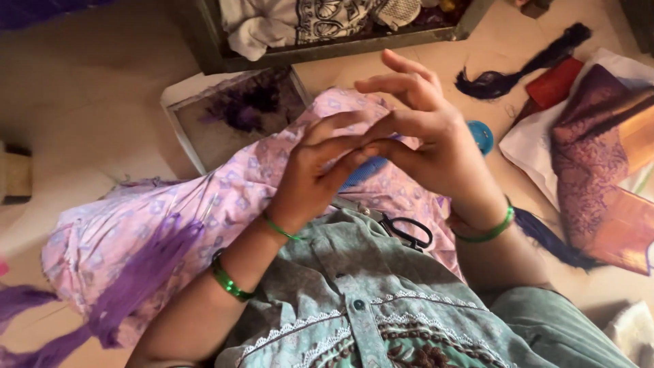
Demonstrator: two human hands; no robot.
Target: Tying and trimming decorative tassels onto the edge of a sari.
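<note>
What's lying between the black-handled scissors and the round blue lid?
In the head view, the person's right hand and wrist lie between scissors and blue lid, over pink patterned cloth.

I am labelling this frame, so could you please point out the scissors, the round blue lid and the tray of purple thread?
scissors [407,232], head view, on the black handle loops.
round blue lid [481,135], head view, on its visible top face.
tray of purple thread [178,126], head view, on its pale left rim.

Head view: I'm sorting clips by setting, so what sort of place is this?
Probably a home floor used for hand sewing or tassel work: purple thread bundles, scissors, and folded silk cloth lie around the person's lap.
</note>
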